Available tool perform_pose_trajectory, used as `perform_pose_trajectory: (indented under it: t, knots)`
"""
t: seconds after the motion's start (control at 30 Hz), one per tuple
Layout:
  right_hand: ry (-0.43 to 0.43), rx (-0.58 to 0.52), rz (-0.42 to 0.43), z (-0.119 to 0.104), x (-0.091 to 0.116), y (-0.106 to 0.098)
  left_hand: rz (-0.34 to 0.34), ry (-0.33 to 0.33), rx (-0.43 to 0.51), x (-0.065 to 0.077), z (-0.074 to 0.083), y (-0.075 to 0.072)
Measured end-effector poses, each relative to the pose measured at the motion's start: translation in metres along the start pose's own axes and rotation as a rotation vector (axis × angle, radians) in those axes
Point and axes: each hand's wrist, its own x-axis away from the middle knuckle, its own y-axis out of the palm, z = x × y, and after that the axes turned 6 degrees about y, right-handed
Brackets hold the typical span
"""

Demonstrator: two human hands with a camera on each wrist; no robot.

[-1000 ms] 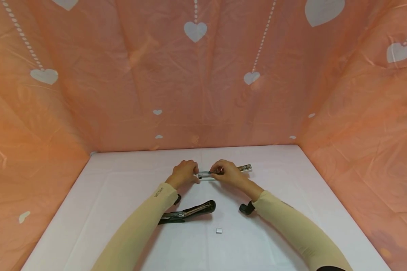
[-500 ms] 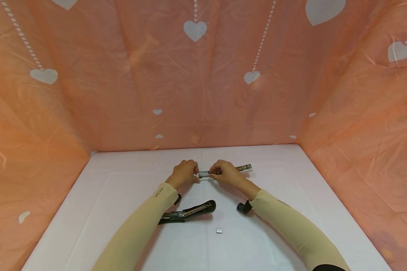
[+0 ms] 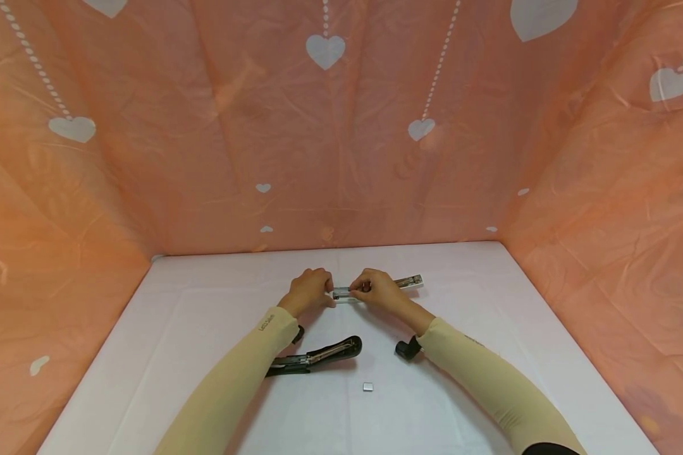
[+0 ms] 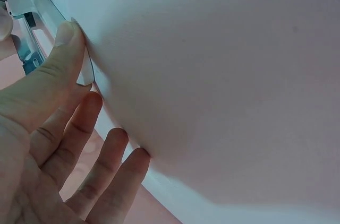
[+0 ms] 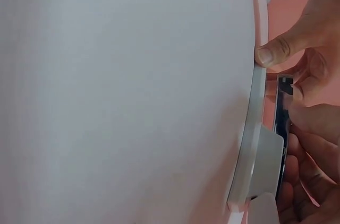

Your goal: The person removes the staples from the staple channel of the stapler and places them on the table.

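Note:
A white stapler (image 3: 412, 282) lies opened out at the back of the table, its dark and metal inner rail showing. My left hand (image 3: 310, 292) pinches the left end of its base between thumb and fingers. In the left wrist view the thumb lies along the base (image 4: 87, 70), while the other fingers of the left hand (image 4: 64, 144) are spread. Over the middle of the stapler, my right hand (image 3: 380, 292) has its thumb and fingertips pinched at the rail. The right wrist view has the right fingers (image 5: 313, 123) against the dark rail (image 5: 284, 112); what lies between the fingertips is hidden.
A black stapler (image 3: 332, 352) lies opened nearer the front, partly hidden behind the left sleeve (image 3: 233, 373). Right of it, a small silver block (image 3: 367, 387), like a strip of staples, lies on the white table (image 3: 432, 404). Orange curtains (image 3: 341, 158) enclose the table's back and sides.
My right hand has slid slightly left along the stapler, its wrist and forearm shifting with it. The left hand holds still; the black stapler and silver block stay put.

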Motion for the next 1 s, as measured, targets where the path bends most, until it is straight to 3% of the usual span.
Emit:
perform_pose_trajectory:
  t: [0.4,1.0]
  knots:
    - [0.058,-0.04,0.009,0.0003,-0.0001,0.0002,-0.002,-0.006,0.007,-0.0012,-0.0004,-0.0009]
    - [0.061,-0.113,0.027,-0.001,-0.0033,0.0037,-0.013,-0.012,0.014,0.001,0.0035,-0.003]
